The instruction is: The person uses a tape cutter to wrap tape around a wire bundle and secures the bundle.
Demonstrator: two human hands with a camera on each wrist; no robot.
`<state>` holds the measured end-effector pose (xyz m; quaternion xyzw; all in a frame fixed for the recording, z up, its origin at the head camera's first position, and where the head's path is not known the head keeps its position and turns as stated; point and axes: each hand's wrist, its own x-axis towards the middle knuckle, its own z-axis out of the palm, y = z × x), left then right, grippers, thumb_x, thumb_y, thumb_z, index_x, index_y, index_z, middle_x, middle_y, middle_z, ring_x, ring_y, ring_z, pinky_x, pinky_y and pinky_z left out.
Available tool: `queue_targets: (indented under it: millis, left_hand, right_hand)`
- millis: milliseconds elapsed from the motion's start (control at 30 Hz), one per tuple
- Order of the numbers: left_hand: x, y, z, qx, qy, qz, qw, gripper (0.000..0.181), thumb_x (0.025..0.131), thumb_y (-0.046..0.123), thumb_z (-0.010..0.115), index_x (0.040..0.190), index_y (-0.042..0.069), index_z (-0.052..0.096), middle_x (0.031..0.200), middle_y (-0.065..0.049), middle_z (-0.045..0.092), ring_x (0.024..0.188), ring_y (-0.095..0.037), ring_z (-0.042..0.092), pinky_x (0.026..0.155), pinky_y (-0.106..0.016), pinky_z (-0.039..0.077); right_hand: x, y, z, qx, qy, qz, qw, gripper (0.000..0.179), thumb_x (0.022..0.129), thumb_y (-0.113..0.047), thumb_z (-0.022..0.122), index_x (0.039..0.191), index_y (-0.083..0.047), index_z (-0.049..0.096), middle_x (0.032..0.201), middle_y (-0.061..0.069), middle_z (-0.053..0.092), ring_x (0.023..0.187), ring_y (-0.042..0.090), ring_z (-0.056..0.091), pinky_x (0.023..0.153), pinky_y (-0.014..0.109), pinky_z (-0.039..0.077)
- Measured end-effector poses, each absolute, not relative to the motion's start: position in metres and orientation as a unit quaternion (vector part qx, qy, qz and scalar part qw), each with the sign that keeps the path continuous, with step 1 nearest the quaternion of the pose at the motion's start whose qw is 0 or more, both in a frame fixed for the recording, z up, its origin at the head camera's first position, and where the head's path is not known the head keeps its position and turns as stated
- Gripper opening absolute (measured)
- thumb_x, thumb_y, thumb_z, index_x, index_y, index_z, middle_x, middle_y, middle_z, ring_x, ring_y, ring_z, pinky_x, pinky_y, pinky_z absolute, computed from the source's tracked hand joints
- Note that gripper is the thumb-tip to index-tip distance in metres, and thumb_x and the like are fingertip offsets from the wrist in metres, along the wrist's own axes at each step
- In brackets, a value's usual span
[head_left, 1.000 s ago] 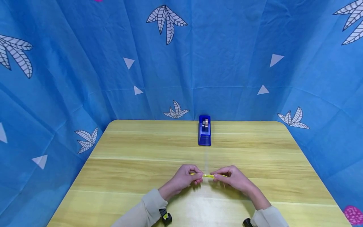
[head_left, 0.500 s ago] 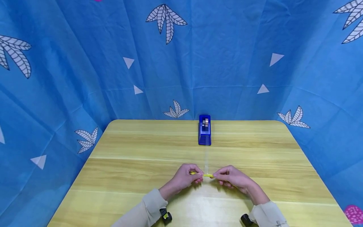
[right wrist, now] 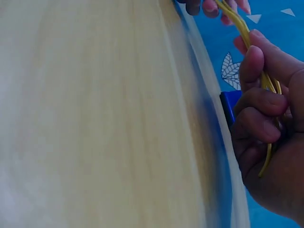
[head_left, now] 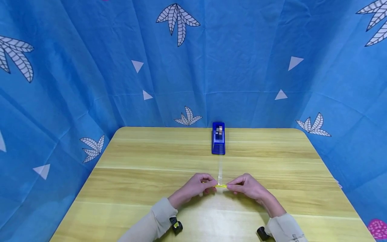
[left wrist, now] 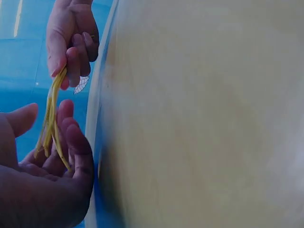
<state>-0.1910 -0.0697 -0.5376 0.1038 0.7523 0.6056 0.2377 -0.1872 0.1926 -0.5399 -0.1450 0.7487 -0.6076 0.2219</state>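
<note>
A thin bundle of yellow strands [head_left: 222, 186] stretches crosswise between the two hands, low over the table in the head view. My right hand [head_left: 252, 189] pinches it between thumb and forefinger, and loose ends run down into the palm in the right wrist view. At the other end is my left hand [left wrist: 52, 175], its thumb lifted away from the fingers while the loose strand ends lie among them. A clear strip of tape [head_left: 220, 166] runs from the blue tape dispenser [head_left: 218, 148] to the bundle, meeting it near the left fingertips.
The wooden table [head_left: 145, 161] has its far edge against a blue patterned curtain [head_left: 242, 67], which also hangs at both sides. The dispenser stands at the middle of that far edge. Each wrist carries a small black camera [head_left: 176, 227].
The right fingers, slightly apart a second ago, now pinch the bundle. The left hand has shifted slightly, and the tape strip shows more clearly at the bundle. The dispenser stays in place.
</note>
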Motion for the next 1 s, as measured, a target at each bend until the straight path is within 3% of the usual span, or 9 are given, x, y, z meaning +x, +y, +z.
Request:
queue_targets:
  millis: [100, 300, 500, 667, 800, 1000]
  left_hand:
    - [-0.193, -0.072, -0.538, 0.102, 0.751, 0.603, 0.25, 0.023, 0.1, 0.029, 0.07, 0.102, 0.006, 0.074, 0.087, -0.009, 0.076, 0.066, -0.013, 0.059, 0.057, -0.021, 0.047]
    - [-0.194, -0.074, -0.542, 0.092, 0.712, 0.643, 0.268, 0.019, 0.099, 0.018, 0.07, 0.104, -0.001, 0.073, 0.085, -0.008, 0.074, 0.065, -0.011, 0.06, 0.058, -0.02, 0.053]
    - [-0.193, -0.072, -0.545, 0.083, 0.698, 0.667, 0.246, 0.012, 0.096, 0.006, 0.071, 0.101, -0.005, 0.072, 0.084, -0.008, 0.073, 0.068, -0.01, 0.063, 0.062, -0.018, 0.056]
    - [-0.191, -0.068, -0.541, 0.083, 0.712, 0.662, 0.221, 0.012, 0.095, 0.003, 0.071, 0.101, -0.008, 0.072, 0.083, -0.012, 0.074, 0.066, -0.01, 0.063, 0.059, -0.017, 0.055]
    - [-0.189, -0.067, -0.536, 0.088, 0.723, 0.655, 0.202, 0.011, 0.095, 0.001, 0.071, 0.1, -0.008, 0.072, 0.084, -0.015, 0.074, 0.065, -0.01, 0.063, 0.058, -0.017, 0.055]
    - [-0.189, -0.064, -0.536, 0.092, 0.742, 0.638, 0.184, 0.007, 0.094, 0.002, 0.072, 0.097, -0.005, 0.074, 0.081, -0.01, 0.073, 0.065, -0.011, 0.064, 0.058, -0.017, 0.055]
  right_hand:
    - [-0.188, 0.192, -0.54, -0.173, 0.765, -0.588, 0.199, 0.024, 0.096, -0.014, 0.075, 0.11, 0.005, 0.076, 0.107, 0.023, 0.077, 0.075, 0.012, 0.069, 0.072, 0.024, 0.058]
    - [-0.189, 0.194, -0.538, -0.211, 0.793, -0.549, 0.158, 0.02, 0.095, -0.015, 0.075, 0.107, 0.0, 0.08, 0.09, 0.017, 0.077, 0.071, 0.011, 0.066, 0.062, 0.022, 0.053]
    - [-0.189, 0.192, -0.538, -0.213, 0.814, -0.521, 0.145, 0.017, 0.093, -0.018, 0.078, 0.106, -0.007, 0.082, 0.083, 0.013, 0.074, 0.067, 0.009, 0.06, 0.056, 0.02, 0.046]
    - [-0.189, 0.193, -0.534, -0.188, 0.816, -0.518, 0.174, 0.025, 0.094, -0.023, 0.078, 0.111, -0.006, 0.08, 0.098, 0.012, 0.079, 0.067, 0.008, 0.06, 0.055, 0.019, 0.046]
    - [-0.192, 0.2, -0.531, -0.142, 0.796, -0.547, 0.218, 0.033, 0.097, -0.029, 0.074, 0.118, -0.003, 0.077, 0.108, 0.009, 0.078, 0.057, 0.007, 0.049, 0.05, 0.019, 0.041]
    - [-0.198, 0.207, -0.532, -0.116, 0.763, -0.573, 0.277, 0.035, 0.101, -0.033, 0.069, 0.117, -0.004, 0.077, 0.091, 0.004, 0.075, 0.047, 0.005, 0.038, 0.045, 0.017, 0.034]
